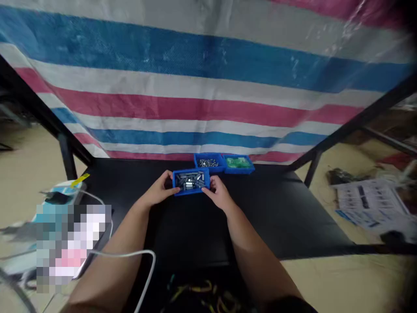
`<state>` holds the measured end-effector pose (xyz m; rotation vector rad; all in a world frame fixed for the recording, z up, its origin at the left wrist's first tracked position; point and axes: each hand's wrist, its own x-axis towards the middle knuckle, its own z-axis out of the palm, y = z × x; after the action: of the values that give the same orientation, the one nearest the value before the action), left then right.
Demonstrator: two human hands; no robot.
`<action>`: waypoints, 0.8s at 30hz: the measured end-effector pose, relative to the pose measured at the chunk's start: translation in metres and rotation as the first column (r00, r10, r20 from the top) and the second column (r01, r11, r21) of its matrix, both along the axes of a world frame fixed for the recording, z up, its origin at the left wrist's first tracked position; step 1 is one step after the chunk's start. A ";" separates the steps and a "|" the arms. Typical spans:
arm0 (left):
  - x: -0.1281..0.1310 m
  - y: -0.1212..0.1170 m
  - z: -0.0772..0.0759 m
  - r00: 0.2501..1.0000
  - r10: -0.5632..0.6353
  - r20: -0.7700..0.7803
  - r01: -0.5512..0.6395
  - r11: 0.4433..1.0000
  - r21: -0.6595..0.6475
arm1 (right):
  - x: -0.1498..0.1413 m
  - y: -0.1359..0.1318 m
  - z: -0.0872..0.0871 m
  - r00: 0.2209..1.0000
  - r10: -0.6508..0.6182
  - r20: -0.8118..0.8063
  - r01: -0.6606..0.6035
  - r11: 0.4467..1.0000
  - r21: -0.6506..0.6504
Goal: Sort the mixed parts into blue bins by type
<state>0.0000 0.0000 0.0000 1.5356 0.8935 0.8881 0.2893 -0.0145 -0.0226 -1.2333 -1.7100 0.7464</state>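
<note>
A small blue bin (190, 181) full of grey metal parts sits on the black table (276, 217). My left hand (162, 188) grips its left side and my right hand (217, 191) grips its right side, fingers curled round the walls. Just behind it stand two more blue bins side by side: one with small silvery parts (208, 162) and one with green parts (239, 163).
A striped blue, red and white tarp (208, 87) hangs right behind the table. Black frame bars (39, 108) run up on both sides. A white cable (130, 254) crosses the table's left front. Papers (368, 202) lie on the floor at right.
</note>
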 end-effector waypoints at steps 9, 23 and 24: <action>0.007 0.000 0.000 0.990 0.130 0.054 -0.130 0.991 -0.007 | 0.001 0.004 -0.010 0.999 -0.054 -0.003 0.054 0.998 0.039; 0.011 0.000 -0.006 0.993 0.114 -0.016 -0.111 0.984 0.137 | -0.042 -0.033 -0.017 0.907 -0.416 -0.067 0.421 0.895 0.146; 0.011 0.000 -0.006 0.994 0.109 -0.021 -0.105 0.984 0.142 | -0.046 -0.040 -0.016 0.909 -0.416 -0.039 0.417 0.895 0.159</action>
<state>0.0107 0.0000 -0.0061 1.6366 0.9587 1.0271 0.2437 -0.0547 -0.0382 -1.4152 -1.4001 0.3421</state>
